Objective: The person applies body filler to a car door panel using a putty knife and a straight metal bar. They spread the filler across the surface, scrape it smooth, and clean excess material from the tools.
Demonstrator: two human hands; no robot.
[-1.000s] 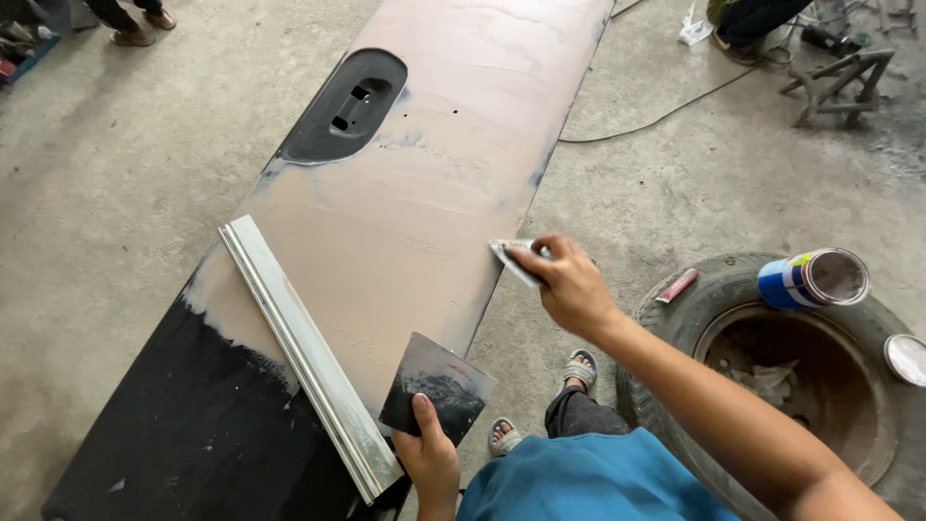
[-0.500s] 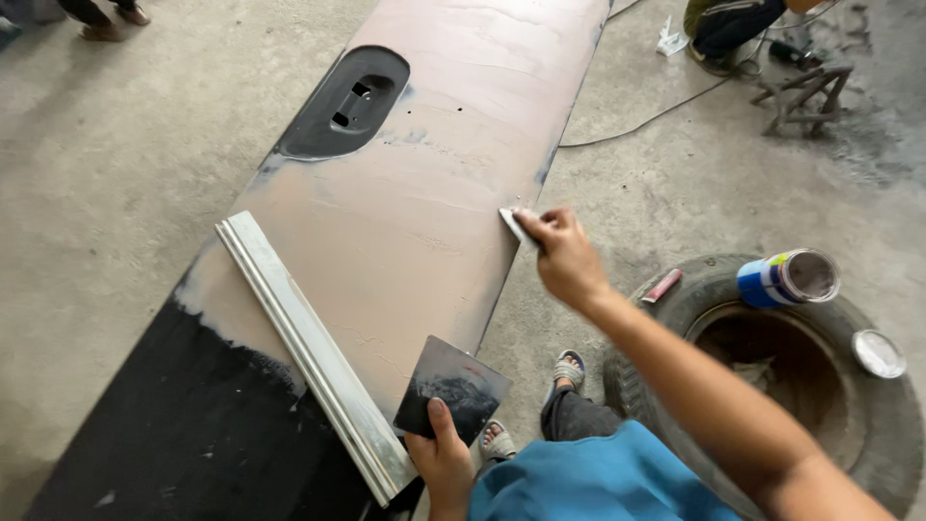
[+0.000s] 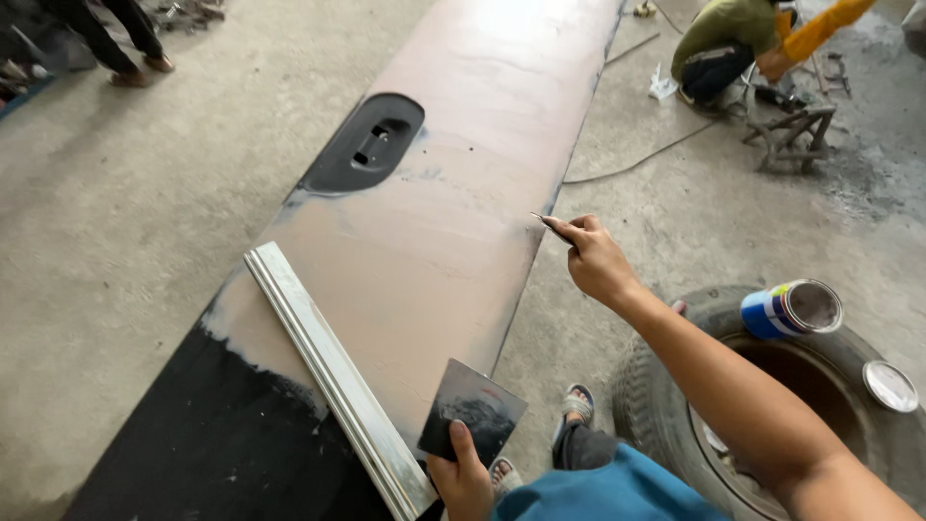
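Here, a long vehicle body panel [image 3: 453, 222], coated in pinkish-brown filler and still black at its near end, was seen lying across the concrete floor [image 3: 116, 232]. The right hand [image 3: 596, 259] was closed in a pinch around a small putty spreader [image 3: 542, 220], whose thin blade was held at the panel's right edge, touching it or just off it; which could not be told. The left hand [image 3: 463, 478] was clamped, thumb on top, on a dark square mixing board [image 3: 475, 413] smeared with grey filler, held over the panel's near right edge. A ribbed metal trim strip [image 3: 333, 376] lay diagonally across the panel, just beside the board. A black recessed handle housing [image 3: 367, 145] was set in the panel farther up. To the right, an open paint tin [image 3: 791, 309] and its lid [image 3: 889, 384] rested on an old tyre [image 3: 675, 405]. Another person [image 3: 723, 48] was crouched well apart, at the far right. For a clean skim, the blade would best be kept at a low angle, drawn in long even strokes along the edge, and reloaded sparingly from the board.
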